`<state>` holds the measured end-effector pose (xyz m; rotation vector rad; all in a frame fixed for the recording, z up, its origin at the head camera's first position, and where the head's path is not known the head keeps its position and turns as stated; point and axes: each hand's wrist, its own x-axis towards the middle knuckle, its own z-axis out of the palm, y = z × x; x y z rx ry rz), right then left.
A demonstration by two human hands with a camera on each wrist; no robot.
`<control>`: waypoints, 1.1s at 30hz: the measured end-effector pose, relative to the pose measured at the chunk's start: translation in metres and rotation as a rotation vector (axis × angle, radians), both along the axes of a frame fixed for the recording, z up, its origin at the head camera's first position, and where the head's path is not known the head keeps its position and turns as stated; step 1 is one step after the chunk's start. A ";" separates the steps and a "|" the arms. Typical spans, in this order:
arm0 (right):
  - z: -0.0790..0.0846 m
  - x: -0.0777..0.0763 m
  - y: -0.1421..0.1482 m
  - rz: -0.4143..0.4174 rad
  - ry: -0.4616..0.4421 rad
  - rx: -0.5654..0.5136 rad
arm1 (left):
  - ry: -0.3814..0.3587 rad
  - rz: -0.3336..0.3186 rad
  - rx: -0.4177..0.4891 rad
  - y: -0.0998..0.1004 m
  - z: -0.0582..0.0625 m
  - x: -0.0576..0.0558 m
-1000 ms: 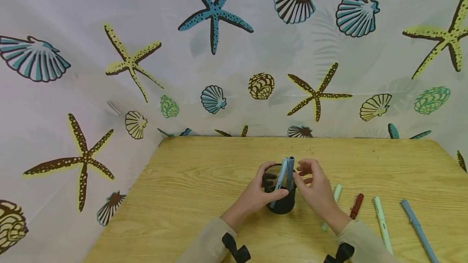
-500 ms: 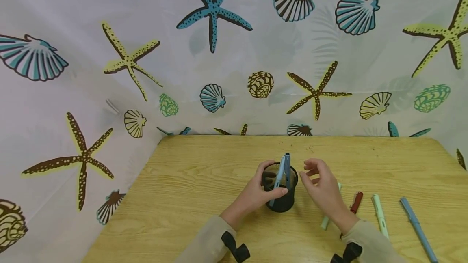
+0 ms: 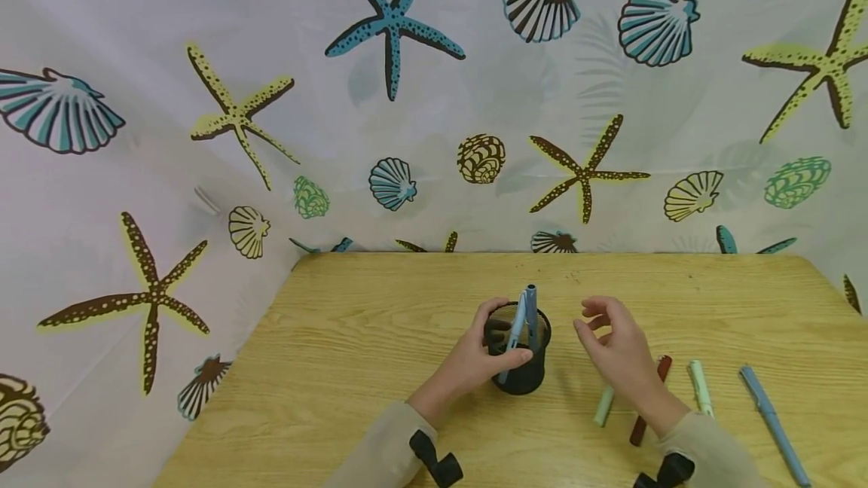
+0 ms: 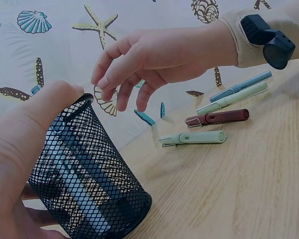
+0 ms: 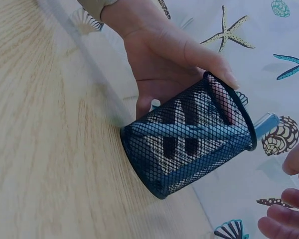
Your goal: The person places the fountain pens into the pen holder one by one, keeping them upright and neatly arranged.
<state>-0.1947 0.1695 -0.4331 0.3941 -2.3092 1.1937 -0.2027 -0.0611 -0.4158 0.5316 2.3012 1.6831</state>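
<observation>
Mesh cup (image 3: 521, 379), loose pens (image 3: 773, 422), cloth (image 3: 434, 111) behind

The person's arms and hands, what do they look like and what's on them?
The left hand and right hand have no gloves. The left sleeve and right sleeve are plain, long and beige. Each cuff carries a black gadget, with a blocky part and a rounder part.

left hand (image 3: 475, 352): fingers are wrapped in a grip, thumb (image 3: 510, 361) is set toward the near side | right hand (image 3: 620, 352): is held raised, apart from left, fingers loosely bent | left forearm (image 3: 386, 446), right forearm (image 3: 712, 450): both sleeved, angled inward
</observation>
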 end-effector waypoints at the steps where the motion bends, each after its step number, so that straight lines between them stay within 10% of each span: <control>1: 0.001 0.001 0.002 -0.002 -0.002 0.001 | 0.002 0.006 -0.004 0.000 -0.004 -0.002; 7: 0.004 0.004 0.013 -0.008 -0.007 0.013 | 0.007 0.020 -0.009 -0.002 -0.031 -0.018; 18: 0.007 0.010 0.036 -0.054 -0.033 0.067 | -0.001 0.000 -0.004 -0.001 0.000 0.000; 33: 0.008 0.018 0.062 -0.080 -0.073 0.117 | -0.010 -0.010 0.014 -0.001 -0.010 -0.006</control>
